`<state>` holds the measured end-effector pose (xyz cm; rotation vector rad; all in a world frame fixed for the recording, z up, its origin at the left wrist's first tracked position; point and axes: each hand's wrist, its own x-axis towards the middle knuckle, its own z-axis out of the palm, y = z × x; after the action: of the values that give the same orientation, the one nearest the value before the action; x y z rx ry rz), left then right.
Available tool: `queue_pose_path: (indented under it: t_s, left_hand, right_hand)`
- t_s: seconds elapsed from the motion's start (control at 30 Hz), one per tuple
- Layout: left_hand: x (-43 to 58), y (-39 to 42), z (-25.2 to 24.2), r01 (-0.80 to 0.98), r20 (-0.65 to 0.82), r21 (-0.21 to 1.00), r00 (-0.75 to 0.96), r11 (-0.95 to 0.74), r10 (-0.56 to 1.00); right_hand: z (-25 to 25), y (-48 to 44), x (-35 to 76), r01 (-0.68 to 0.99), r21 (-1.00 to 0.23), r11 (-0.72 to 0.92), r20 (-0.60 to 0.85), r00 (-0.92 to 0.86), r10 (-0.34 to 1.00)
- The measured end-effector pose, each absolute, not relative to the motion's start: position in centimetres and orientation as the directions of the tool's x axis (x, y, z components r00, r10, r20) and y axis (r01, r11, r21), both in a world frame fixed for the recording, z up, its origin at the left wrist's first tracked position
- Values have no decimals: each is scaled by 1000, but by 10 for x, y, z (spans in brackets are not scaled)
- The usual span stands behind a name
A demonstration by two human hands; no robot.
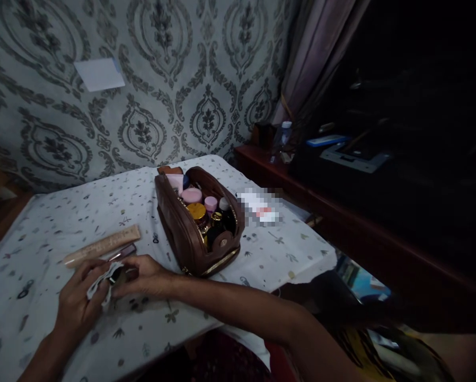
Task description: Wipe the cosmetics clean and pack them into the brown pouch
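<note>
Hands meet at the near edge of the tabletop (43, 223): the left hand (77, 305) has its grip curled shut around a crumpled white tissue (98, 285), and the right hand (144, 277) has its grip pinched on a small dark object (119, 276), which sits between the two hands just above the patterned cloth and touches the tissue. The object is mostly covered and the light is dim, so a slip looks possible. If the pinch loosens it could drop onto the cloth, or roll toward the front edge, which is close by. Just beyond the knuckles lie a slim mauve tube (123, 251) and a beige tube (103, 245), side by side. A sweep of either wrist could nudge them. Farther back stands an open brown pouch (190, 239), packed with upright jars, among them a gold-capped jar (197, 210). The right forearm passes near its front corner, and a bump there could tip it or spill its contents. The beige tube carries faint print, too small to read. The flat item (259, 207) right of the pouch is blurred out. On the wall, a white paper (98, 73) shows no writing.
</note>
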<state>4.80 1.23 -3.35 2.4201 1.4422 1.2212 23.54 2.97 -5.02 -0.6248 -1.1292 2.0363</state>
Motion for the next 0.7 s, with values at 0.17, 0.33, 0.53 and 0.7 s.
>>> queue_pose_path:
  t_s: [0.17, 0.33, 0.53, 0.7]
  left_hand:
    - [61, 12, -27, 689, 694, 338, 278, -642, 664]
    - [69, 10, -25, 663, 623, 512, 150, -545, 768]
    - [67, 12, -27, 628, 604, 593, 66, -503, 794]
    - [64, 12, -29, 630, 699, 527, 61, -571, 712]
  right_hand:
    - [-50, 30, 235, -377, -867, -325, -44, -593, 804]
    - [-50, 30, 234, -375, -886, -272, -16, -562, 827]
    - [-49, 30, 233, -405, -887, -224, 49, -563, 825]
    - [-47, 29, 233, -402, -889, -220, 43, -551, 833]
